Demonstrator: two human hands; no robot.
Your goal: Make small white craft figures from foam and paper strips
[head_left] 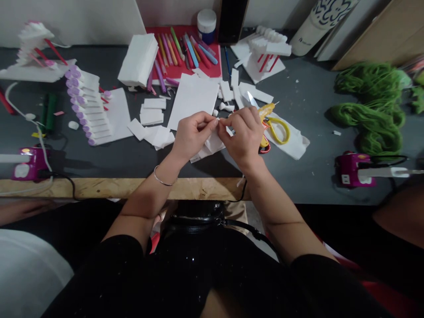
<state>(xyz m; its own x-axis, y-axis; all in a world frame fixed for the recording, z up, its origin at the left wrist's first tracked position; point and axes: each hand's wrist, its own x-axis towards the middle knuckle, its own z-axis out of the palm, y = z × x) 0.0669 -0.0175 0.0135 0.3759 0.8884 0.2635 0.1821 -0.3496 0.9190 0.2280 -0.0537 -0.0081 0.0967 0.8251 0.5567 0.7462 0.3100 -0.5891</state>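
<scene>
My left hand (194, 134) and my right hand (244, 134) meet over the middle of the dark table. Thumb and fingers of each pinch a tiny white piece (217, 120) between them, too small to identify. Beneath and behind the hands lie a white sheet (194, 99) and white foam pieces (226, 90). Just right of my right hand are scissors with yellow handles (279, 131) and a yellow tool (266, 111), partly hidden by that hand.
Coloured markers (172, 48) lie on a red sheet behind. White foam models stand left (96, 106) and back right (265, 51). Green yarn (371, 106) and a purple power block (354, 170) are at right. People sit on both sides.
</scene>
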